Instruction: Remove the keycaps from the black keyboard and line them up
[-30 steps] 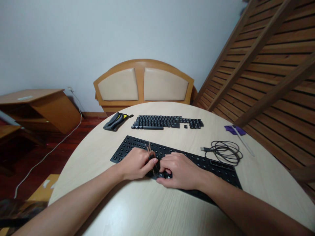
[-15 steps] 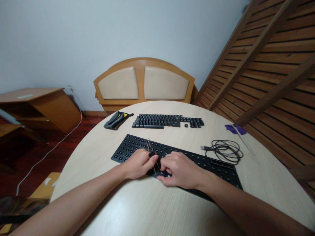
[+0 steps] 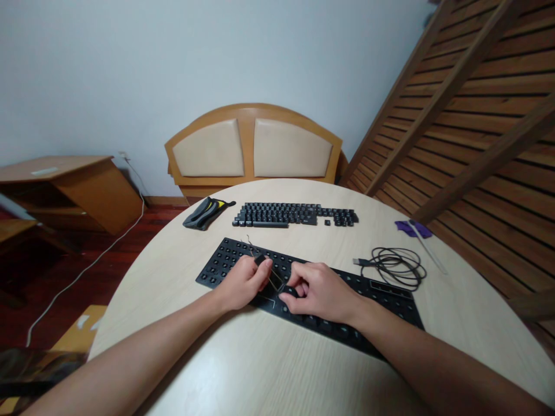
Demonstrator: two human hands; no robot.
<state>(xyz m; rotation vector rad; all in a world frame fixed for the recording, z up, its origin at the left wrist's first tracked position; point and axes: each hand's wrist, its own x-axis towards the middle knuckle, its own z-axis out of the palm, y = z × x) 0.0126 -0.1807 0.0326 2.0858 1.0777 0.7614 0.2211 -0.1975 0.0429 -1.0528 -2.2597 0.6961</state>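
Note:
A black keyboard base (image 3: 329,326) with bare switches lies slanted on the table. Over its middle, my left hand (image 3: 245,281) is closed on a wire keycap puller (image 3: 260,259), whose dark grip shows above the thumb. The puller's wire loops slope down toward my right hand (image 3: 319,290). Between the thumb and fingers of that hand is a dark keycap (image 3: 290,290), at the wire ends. Part of the keyboard is covered by both hands. Beyond the base, removed black keycaps (image 3: 277,213) stand in keyboard order, with one single keycap (image 3: 327,222) apart.
A coiled USB cable (image 3: 396,267) rests on the right of the round table (image 3: 173,358). Farther right is a purple cloth (image 3: 411,229) with a thin pale stick-like tool (image 3: 429,251) by it. A grey, black and yellow pouch-like item (image 3: 205,214) lies back left.
The puller has tilted and come up from the keyboard's front edge, with a keycap now showing at my right fingers. My left hand has shifted slightly left.

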